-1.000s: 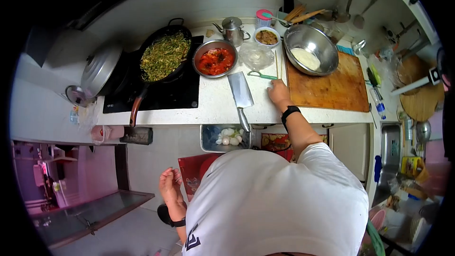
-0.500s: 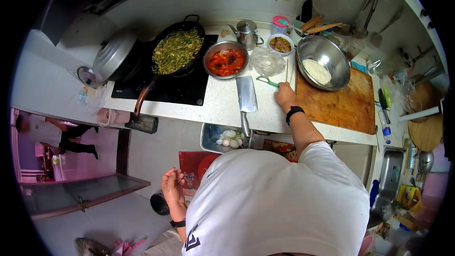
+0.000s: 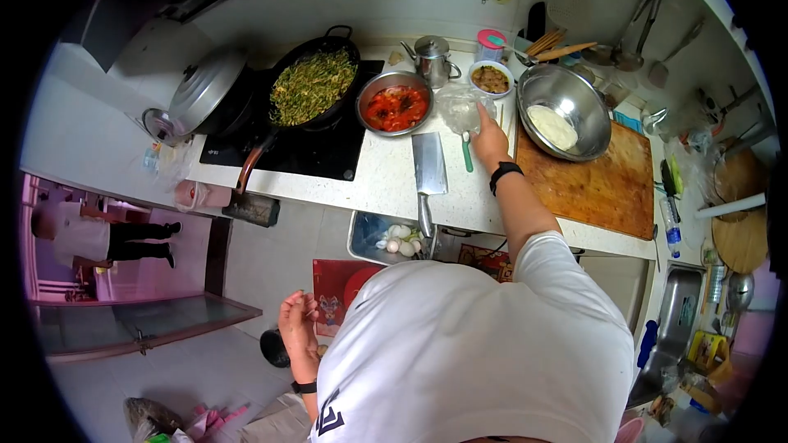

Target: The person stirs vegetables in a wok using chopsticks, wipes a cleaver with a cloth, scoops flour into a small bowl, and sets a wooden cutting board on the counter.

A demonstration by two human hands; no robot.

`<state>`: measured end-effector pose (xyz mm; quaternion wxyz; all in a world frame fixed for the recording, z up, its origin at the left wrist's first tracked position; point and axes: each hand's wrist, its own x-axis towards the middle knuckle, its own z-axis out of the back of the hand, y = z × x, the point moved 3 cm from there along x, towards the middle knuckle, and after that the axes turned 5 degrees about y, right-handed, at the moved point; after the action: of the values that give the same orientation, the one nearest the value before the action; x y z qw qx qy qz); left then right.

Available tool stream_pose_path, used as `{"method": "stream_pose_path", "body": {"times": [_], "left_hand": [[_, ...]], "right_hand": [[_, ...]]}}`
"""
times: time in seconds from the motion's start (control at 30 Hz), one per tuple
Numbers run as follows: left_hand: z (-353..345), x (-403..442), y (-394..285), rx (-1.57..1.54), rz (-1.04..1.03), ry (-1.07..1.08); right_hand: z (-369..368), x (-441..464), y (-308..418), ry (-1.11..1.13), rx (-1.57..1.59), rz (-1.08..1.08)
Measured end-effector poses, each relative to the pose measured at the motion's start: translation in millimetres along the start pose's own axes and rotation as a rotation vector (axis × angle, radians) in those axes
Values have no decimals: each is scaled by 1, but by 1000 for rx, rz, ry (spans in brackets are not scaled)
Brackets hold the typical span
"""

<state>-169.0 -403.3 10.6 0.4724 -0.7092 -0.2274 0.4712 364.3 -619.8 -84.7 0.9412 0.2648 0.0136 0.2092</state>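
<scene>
My right hand (image 3: 491, 143) reaches over the counter, its fingers closed at the right edge of a crumpled clear plastic bag (image 3: 456, 107). Just left of that hand lies a green-handled peeler (image 3: 467, 154), its head end against or under the bag. A cleaver (image 3: 428, 168) rests further left, its handle over the counter's front edge. Thin wooden chopsticks (image 3: 501, 115) lie right of my fingers. My left hand (image 3: 298, 320) hangs low beside my body, away from the counter, with loosely bent, parted fingers and nothing visible in it.
A pan of chopped greens (image 3: 312, 89) sits on the black cooktop (image 3: 328, 156). Nearby are a bowl of red food (image 3: 396, 108), a kettle (image 3: 432, 56) and a small bowl (image 3: 491, 79). A steel bowl with dough (image 3: 552, 127) stands on the cutting board (image 3: 624, 176). A person (image 3: 86, 234) stands far left.
My right hand has let go of the peeler and moved up to the plastic bag. The peeler has turned, its handle now towards me. The person at far left has shifted; my left hand stays put.
</scene>
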Motion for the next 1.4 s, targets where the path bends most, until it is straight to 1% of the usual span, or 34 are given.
{"method": "stream_pose_path", "body": {"times": [0.1, 0.17, 0.2, 0.27, 0.3, 0.37, 0.4, 0.47, 0.5, 0.57, 0.7, 0.77, 0.8, 0.83, 0.87, 0.9, 0.93, 1.0, 1.07, 1.13, 1.27, 1.33, 1.4], "left_hand": [[2, -1, -1, 7, 14, 4], [3, -5, 0, -6, 19, 11], [3, -6, 0, -3, 23, 12], [4, -6, 1, 22, 28, 2], [4, -6, 2, 21, 33, 2], [6, -4, 4, -10, 25, 2], [7, -3, 5, -10, 33, 1], [5, 0, 6, -8, 26, 23], [3, 0, 6, -7, 41, 17], [-6, 1, 2, 14, 34, 39], [-16, 3, 0, 20, 63, 51], [-22, 2, -4, 40, 73, 47], [-21, 0, -4, 53, 66, 63], [-18, -1, -2, 59, 81, 39], [-20, 3, -1, 34, 81, 60], [-19, 3, 1, 9, 82, 83], [-17, 2, 2, 6, 87, 73], [-16, 1, 5, -5, 86, 84], [-14, 0, 6, -10, 90, 77], [-8, -3, 8, -13, 92, 68], [11, -6, 18, -32, 74, 43], [15, -8, 18, -52, 63, 33], [21, -15, 18, -64, 72, 7]], "right_hand": [[-2, 11, -1, -51, 28, -24], [-9, 15, -10, 70, -63, -42], [-8, 12, -10, 72, -64, -46], [1, 7, -9, -46, 94, -43], [6, 2, -7, -43, 91, -44], [21, -15, 0, -152, 159, 68], [23, -23, 0, -147, 154, 65], [28, -41, 1, -259, 241, 209], [32, -51, 4, -245, 236, 204], [40, -69, 11, -181, 406, 193], [58, -96, 28, -126, 456, 198], [62, -111, 41, -46, 584, 260], [62, -121, 48, -11, 593, 248], [62, -128, 58, 58, 671, 280], [66, -127, 68, 115, 745, 320], [75, -135, 84, 125, 675, 400], [75, -138, 92, 137, 676, 402], [72, -146, 111, 185, 594, 535], [65, -151, 126, 216, 565, 572], [50, -158, 140, 191, 495, 777], [17, -175, 160, 272, 400, 861], [-12, -184, 162, 402, 282, 972], [-42, -195, 157, 449, 245, 983]]}}
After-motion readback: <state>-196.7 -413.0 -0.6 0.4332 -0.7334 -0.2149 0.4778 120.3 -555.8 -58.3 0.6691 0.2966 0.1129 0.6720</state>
